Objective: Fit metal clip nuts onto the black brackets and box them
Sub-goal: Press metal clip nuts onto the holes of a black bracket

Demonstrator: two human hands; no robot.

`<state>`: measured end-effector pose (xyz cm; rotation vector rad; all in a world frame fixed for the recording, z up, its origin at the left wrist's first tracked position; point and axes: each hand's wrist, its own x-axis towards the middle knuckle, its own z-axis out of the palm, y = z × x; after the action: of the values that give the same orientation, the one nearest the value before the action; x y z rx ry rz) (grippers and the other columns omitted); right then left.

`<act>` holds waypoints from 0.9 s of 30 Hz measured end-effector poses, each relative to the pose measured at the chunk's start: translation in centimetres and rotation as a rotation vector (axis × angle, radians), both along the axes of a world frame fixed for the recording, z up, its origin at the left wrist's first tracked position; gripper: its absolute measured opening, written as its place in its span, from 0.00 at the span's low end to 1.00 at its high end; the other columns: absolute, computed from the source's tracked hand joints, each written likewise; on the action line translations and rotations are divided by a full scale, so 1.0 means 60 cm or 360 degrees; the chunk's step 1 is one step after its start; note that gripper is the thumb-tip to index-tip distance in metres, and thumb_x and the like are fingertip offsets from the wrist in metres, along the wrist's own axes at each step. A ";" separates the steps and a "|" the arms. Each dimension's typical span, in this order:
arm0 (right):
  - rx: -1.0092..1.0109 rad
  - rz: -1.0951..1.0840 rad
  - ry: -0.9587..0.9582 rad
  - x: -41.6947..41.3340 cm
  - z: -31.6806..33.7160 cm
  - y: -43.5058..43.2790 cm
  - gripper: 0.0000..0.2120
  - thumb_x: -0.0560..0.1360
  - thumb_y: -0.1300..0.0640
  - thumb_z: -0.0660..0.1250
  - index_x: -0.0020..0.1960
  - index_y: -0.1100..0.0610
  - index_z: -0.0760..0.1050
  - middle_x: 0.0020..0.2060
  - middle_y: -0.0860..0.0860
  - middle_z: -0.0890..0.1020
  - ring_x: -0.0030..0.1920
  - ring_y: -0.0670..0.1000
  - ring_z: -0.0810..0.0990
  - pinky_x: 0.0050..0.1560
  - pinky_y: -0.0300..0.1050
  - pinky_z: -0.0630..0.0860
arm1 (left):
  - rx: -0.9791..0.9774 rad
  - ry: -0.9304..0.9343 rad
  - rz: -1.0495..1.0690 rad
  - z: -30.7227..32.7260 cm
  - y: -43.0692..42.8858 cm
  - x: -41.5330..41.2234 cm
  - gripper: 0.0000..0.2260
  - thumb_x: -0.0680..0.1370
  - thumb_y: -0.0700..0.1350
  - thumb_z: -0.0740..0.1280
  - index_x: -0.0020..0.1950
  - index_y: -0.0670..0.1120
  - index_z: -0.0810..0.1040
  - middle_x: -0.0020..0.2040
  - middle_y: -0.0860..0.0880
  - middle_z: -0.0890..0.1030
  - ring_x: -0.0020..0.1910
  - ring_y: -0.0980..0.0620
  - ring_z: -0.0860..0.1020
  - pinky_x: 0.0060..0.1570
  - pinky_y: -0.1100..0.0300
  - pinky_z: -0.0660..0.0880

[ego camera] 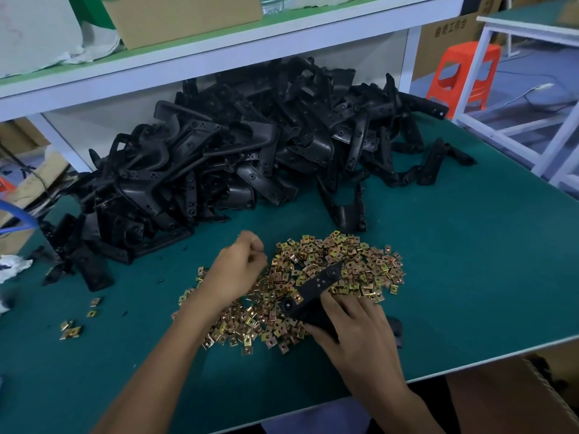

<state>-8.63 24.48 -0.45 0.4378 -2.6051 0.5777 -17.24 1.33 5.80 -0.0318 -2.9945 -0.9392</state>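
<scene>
The right hand [354, 327] grips the wide end of one black bracket [316, 288], fingers wrapped over it, thumb along its near edge. The bracket's narrow, holed arm points up and to the right, lying across a spread pile of brass-coloured clip nuts [360, 261]. One clip nut [296, 297] sits on the bracket's left edge near its lower end. The left hand [239, 266] hovers at the left edge of the same pile with its fingers curled under; whether it holds a nut cannot be told. The pile lies on a dark green bench [454, 261], near the front edge. A few stray clip nuts [72, 330] lie well apart to the left. Behind the pile, a large tangled heap of black brackets [235, 151] fills the back of the bench under a white shelf [219, 54], which carries a cardboard box [181, 17]. An open cardboard carton [517, 399] stands below the bench's front right corner. An orange plastic stool [463, 73] stands beyond the bench at far right.
</scene>
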 end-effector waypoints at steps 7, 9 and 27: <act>-0.0001 0.0008 0.0001 0.000 -0.005 0.001 0.26 0.70 0.43 0.78 0.62 0.55 0.81 0.46 0.49 0.82 0.43 0.56 0.79 0.42 0.50 0.77 | 0.0578 -0.0001 -0.0145 0.062 0.044 0.051 0.07 0.81 0.48 0.69 0.52 0.62 0.82 0.48 0.61 0.84 0.47 0.62 0.81 0.45 0.71 0.75; -0.0011 0.0008 0.0009 -0.001 -0.006 0.001 0.26 0.69 0.43 0.78 0.61 0.56 0.81 0.46 0.49 0.83 0.43 0.56 0.80 0.43 0.51 0.77 | 0.0728 -0.0082 -0.0182 0.070 0.049 0.061 0.08 0.79 0.47 0.72 0.55 0.58 0.84 0.50 0.57 0.85 0.50 0.59 0.82 0.51 0.66 0.78; -0.0022 0.0044 0.0064 -0.002 -0.006 0.000 0.27 0.68 0.45 0.80 0.61 0.57 0.81 0.46 0.51 0.84 0.43 0.57 0.81 0.42 0.52 0.79 | 0.0691 -0.0358 -0.0252 0.074 0.095 0.074 0.11 0.84 0.46 0.64 0.56 0.59 0.84 0.53 0.65 0.83 0.55 0.69 0.78 0.50 0.74 0.72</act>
<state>-8.75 24.49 -0.82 0.4770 -2.5589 0.5898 -12.80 7.00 10.22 -0.1736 -2.9354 -1.6949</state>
